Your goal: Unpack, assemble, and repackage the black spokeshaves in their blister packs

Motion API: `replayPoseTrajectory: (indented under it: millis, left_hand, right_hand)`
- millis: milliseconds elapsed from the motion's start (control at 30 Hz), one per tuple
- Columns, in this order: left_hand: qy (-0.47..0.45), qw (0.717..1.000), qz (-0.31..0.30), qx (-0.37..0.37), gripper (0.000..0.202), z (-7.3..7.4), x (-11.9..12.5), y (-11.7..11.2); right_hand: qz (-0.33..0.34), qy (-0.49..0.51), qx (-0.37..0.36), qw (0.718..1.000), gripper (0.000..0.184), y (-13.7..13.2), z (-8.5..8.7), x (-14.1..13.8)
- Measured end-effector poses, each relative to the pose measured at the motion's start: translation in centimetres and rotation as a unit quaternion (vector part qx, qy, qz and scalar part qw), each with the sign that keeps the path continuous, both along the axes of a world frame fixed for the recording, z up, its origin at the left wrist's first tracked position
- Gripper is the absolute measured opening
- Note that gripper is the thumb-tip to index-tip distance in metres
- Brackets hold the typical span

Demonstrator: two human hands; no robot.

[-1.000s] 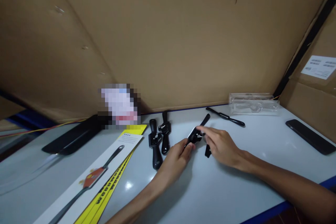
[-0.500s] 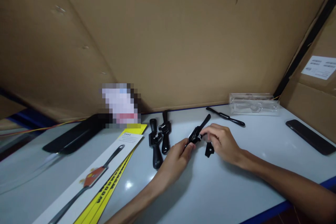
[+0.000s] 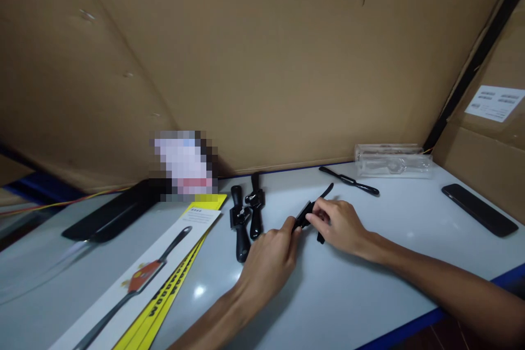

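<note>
A black spokeshave (image 3: 303, 215) is held tilted over the table, its far handle pointing up and to the right. My left hand (image 3: 273, 251) is closed around its near end. The fingertips of my right hand (image 3: 337, 224) pinch at its middle body, hiding most of the fittings there. Below the right fingers a flat black metal piece (image 3: 320, 238) shows only in part. Left of my hands lie two more black spokeshaves, one nearer (image 3: 240, 229) and one behind it (image 3: 256, 208). A slim black spokeshave frame (image 3: 348, 180) with an open middle rests farther back.
Printed cards (image 3: 164, 268) in white and yellow lie at the left, near a black tray-like object (image 3: 110, 216) and a blurred-out upright item (image 3: 186, 164). Clear plastic packages (image 3: 394, 164) stand at the back right. A dark phone (image 3: 479, 209) lies far right. Cardboard (image 3: 262, 65) walls the back.
My right fingers have moved in closer onto the spokeshave's body, and the tool has turned slightly. The flat metal piece is now more covered. The view has shifted a little.
</note>
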State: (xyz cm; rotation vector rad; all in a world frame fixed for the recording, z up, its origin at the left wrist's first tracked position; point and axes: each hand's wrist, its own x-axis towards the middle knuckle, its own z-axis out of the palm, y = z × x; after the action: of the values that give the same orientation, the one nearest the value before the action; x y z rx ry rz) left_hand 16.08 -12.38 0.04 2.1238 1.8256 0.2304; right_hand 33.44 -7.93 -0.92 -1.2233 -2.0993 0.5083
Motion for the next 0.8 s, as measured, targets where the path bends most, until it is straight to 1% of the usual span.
replayPoseTrajectory:
  millis: [33, 100, 167, 233, 300, 367, 400, 433, 467, 533, 633, 733, 800]
  left_hand:
    - [0.008, 1.0, 0.0, -0.003, 0.026, 0.1, 0.1, 0.0]
    - [0.016, 1.0, 0.002, -0.01, 0.027, 0.2, 0.2, 0.1]
    - [0.017, 1.0, 0.003, -0.014, 0.027, 0.4, 0.2, 0.2]
    - [0.014, 1.0, 0.008, -0.013, 0.027, 0.4, 0.2, 0.3]
    - [0.009, 1.0, 0.01, -0.01, 0.028, 0.4, 0.2, 0.4]
    - [0.005, 1.0, 0.013, -0.011, 0.027, 0.3, 0.1, 0.4]
    - [0.004, 1.0, 0.014, -0.012, 0.027, 0.2, 0.1, 0.4]
    - [0.001, 1.0, 0.014, -0.011, 0.026, 0.2, 0.0, 0.4]
    - [-0.004, 1.0, 0.014, -0.01, 0.026, 0.1, 0.0, 0.5]
    - [-0.02, 1.0, 0.013, -0.008, 0.025, 0.1, -0.2, 0.5]
    - [-0.046, 0.999, 0.009, -0.008, 0.026, 0.0, -0.5, 0.7]
    - [-0.063, 0.998, 0.0, -0.004, 0.026, -0.1, -0.6, 0.9]
    - [-0.069, 0.998, -0.003, -0.001, 0.026, -0.2, -0.7, 0.9]
  right_hand:
    - [0.0, 0.003, -0.012, 1.0, 0.016, -0.1, 0.0, -0.2]
    - [0.001, 0.019, -0.028, 0.999, 0.012, -0.4, -0.1, -0.5]
    - [0.009, 0.026, -0.015, 1.0, 0.012, -0.6, -0.3, -0.7]
    - [0.014, 0.017, 0.012, 1.0, 0.021, -0.9, -0.6, -0.7]
    - [0.0, 0.009, 0.013, 1.0, 0.028, -1.1, -0.7, -0.7]
    - [-0.018, 0.001, -0.005, 1.0, 0.024, -1.3, -0.7, -0.6]
    - [-0.017, -0.01, -0.002, 1.0, 0.018, -1.3, -0.7, -0.6]
    - [-0.004, -0.026, 0.012, 1.0, 0.011, -1.3, -0.7, -0.6]
    - [0.012, -0.043, 0.031, 0.999, 0.009, -1.4, -0.6, -0.6]
    - [0.025, -0.057, 0.06, 0.996, 0.016, -1.3, -0.7, -0.6]
    - [0.01, -0.047, 0.07, 0.996, 0.02, -1.1, -0.9, -0.4]
    - [0.043, -0.051, 0.12, 0.991, 0.025, -0.7, -0.9, -0.2]
    - [0.048, -0.039, 0.142, 0.988, 0.025, -0.6, -0.6, -0.1]
